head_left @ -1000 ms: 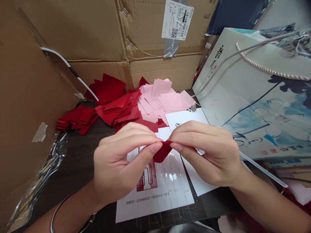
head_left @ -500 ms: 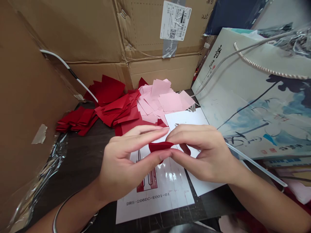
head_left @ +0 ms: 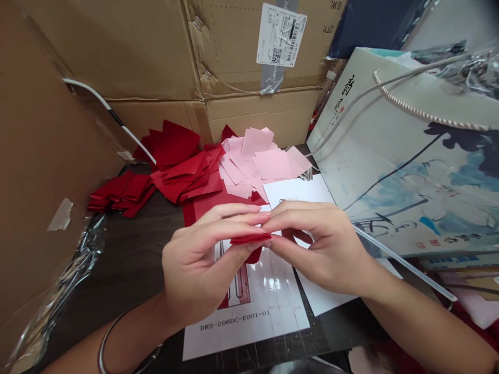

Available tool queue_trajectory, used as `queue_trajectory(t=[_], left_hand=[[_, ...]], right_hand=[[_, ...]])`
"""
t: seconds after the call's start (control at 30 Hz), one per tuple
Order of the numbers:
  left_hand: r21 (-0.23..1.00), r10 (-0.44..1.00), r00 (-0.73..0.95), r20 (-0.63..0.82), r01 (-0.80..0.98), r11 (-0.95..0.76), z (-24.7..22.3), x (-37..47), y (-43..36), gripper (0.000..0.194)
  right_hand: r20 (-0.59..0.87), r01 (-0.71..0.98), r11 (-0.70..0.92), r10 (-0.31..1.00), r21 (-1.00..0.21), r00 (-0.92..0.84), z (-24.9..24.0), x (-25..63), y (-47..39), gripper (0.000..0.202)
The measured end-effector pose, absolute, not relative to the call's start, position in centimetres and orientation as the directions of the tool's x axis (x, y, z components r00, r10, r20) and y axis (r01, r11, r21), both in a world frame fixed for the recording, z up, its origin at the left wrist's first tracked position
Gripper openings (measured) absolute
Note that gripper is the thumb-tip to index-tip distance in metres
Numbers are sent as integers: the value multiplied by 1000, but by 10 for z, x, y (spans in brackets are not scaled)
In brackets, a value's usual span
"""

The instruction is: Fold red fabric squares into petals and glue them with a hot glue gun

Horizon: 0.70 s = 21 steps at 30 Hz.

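From afar I see a dark tabletop (head_left: 128,249) carrying folded red pieces (head_left: 122,192), heaped red sheets (head_left: 187,174), pink sheets (head_left: 271,163), a printed page (head_left: 241,340) and white paper (head_left: 331,292).

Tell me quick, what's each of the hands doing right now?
Left hand: closed, holding a folded red piece between thumb and fingers.
Right hand: thumb and forefinger at that piece's right end; whether they grip it cannot be told.

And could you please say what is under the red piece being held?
Below it lies a printed sheet with a reddish picture; the left hand hides part of that picture.
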<state>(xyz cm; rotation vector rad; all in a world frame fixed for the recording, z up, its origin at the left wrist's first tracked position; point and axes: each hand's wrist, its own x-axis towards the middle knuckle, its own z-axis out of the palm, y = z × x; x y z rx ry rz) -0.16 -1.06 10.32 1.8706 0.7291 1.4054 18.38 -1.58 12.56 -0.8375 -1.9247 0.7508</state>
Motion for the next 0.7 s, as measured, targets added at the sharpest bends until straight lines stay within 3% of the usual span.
queue_trajectory(t=[0.3,0.7], left_hand=[[726,694,378,613,76,-684,109,-7,-9,32],[688,672,360,648,102,-718,109,-5,-6,23]], right_hand=[[509,277,639,752,-717,-417,122,183,-15,12],[504,348,674,727,-651,-465,123,185,-14,9]])
